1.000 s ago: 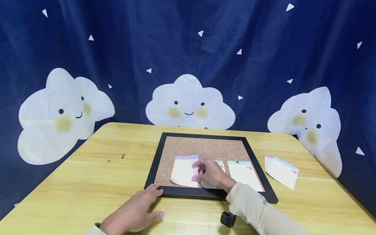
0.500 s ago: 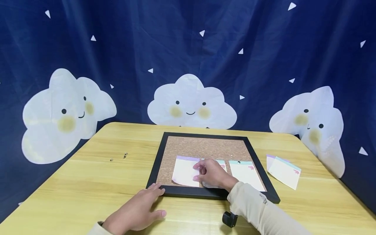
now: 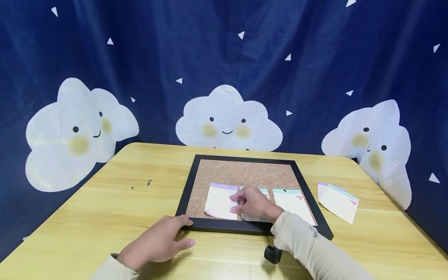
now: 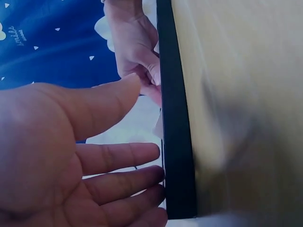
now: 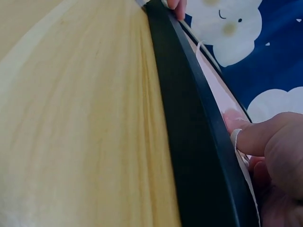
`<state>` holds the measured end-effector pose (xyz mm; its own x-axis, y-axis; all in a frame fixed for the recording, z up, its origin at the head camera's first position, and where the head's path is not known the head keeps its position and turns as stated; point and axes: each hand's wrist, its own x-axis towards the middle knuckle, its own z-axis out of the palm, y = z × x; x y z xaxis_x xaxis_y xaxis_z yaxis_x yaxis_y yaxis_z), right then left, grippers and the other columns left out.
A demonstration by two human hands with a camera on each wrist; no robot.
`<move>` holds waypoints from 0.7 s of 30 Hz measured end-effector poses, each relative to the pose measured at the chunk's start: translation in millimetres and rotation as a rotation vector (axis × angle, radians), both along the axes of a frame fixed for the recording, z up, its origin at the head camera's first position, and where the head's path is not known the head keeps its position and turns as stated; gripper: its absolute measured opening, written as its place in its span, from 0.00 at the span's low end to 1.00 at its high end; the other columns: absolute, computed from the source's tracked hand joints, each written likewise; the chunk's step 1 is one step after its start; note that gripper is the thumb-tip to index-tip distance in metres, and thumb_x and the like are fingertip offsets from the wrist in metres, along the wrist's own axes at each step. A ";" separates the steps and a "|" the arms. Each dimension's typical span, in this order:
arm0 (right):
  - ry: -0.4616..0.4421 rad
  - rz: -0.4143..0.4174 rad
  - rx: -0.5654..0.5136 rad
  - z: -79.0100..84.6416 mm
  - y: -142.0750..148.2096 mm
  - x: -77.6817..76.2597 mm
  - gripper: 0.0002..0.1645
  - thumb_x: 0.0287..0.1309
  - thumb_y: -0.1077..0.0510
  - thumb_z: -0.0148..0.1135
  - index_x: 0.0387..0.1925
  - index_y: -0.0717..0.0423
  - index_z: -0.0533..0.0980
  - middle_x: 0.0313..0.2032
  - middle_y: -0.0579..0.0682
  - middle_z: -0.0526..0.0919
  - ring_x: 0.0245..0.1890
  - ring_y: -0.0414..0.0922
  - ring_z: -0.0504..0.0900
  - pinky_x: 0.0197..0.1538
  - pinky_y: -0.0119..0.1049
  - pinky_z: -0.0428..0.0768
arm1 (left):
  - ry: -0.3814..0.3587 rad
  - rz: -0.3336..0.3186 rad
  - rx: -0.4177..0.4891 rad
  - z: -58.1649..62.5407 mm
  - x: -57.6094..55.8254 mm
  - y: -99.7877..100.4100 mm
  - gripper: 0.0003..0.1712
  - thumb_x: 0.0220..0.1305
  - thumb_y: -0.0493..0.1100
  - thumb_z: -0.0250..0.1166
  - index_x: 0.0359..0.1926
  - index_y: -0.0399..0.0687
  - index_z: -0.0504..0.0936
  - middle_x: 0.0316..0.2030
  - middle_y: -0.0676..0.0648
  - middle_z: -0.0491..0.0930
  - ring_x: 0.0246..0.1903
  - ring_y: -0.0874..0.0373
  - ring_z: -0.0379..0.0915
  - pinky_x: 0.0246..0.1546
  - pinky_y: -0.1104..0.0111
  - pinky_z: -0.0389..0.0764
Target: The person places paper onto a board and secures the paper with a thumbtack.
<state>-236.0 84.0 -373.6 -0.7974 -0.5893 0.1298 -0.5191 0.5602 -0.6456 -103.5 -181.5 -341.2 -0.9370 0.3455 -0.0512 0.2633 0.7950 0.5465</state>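
Left hand (image 3: pixel 161 238), straight-fingered, against the near left corner of a black-framed rectangular cork board (image 3: pixel 245 170). On it, a white paper sheet with purple top strip (image 3: pixel 219 200), with curled right hand (image 3: pixel 257 204) at its right edge; whether pinching or pressing, impossible to tell. Best to smooth the sheet flat and square. Farther: tiny shiny metal pieces (image 3: pixel 148 183) on yellow wood-grain table (image 3: pixel 154 155), then dark-blue curtain (image 3: pixel 157 42) with smiling white clouds (image 3: pixel 227 107).

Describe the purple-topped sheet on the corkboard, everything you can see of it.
The purple-topped sheet looks like thin paper, pale below a purple band along its far edge. It lies on the framed corkboard, left of the middle teal-topped sheet, its near left corner curling up slightly. The right hand grips its right edge.
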 end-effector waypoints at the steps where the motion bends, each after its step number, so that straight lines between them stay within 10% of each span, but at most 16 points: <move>1: -0.003 -0.005 0.004 0.1 0.2 -0.1 0.18 0.51 0.59 0.74 0.44 0.61 0.84 0.26 0.39 0.81 0.22 0.37 0.72 0.28 0.29 0.73 | 0.010 -0.002 0.001 1.2 -2.1 -0.7 0.29 0.60 0.52 0.69 0.56 0.38 0.78 0.57 0.37 0.76 0.60 0.37 0.67 0.60 0.43 0.67; 12: -0.018 -0.027 0.009 1.3 -1.0 -0.3 0.19 0.50 0.61 0.75 0.46 0.59 0.83 0.26 0.42 0.75 0.25 0.39 0.72 0.32 0.30 0.74 | 0.055 0.112 0.032 20.4 -49.9 -41.3 0.22 0.64 0.48 0.66 0.51 0.36 0.80 0.46 0.41 0.82 0.44 0.49 0.80 0.49 0.52 0.78; 21: -0.045 -0.048 -0.016 0.9 -1.5 -0.1 0.17 0.51 0.62 0.74 0.44 0.60 0.83 0.26 0.42 0.76 0.26 0.40 0.73 0.31 0.31 0.74 | 0.114 0.238 -0.087 12.0 -90.4 -80.0 0.31 0.67 0.48 0.63 0.60 0.28 0.70 0.54 0.26 0.73 0.50 0.35 0.74 0.50 0.45 0.75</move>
<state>-236.1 82.5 -372.7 -0.8302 -0.5479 0.1024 -0.4618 0.5731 -0.6770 -193.9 -261.6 -329.3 -0.9927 0.1142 0.0391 0.1195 0.8845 0.4509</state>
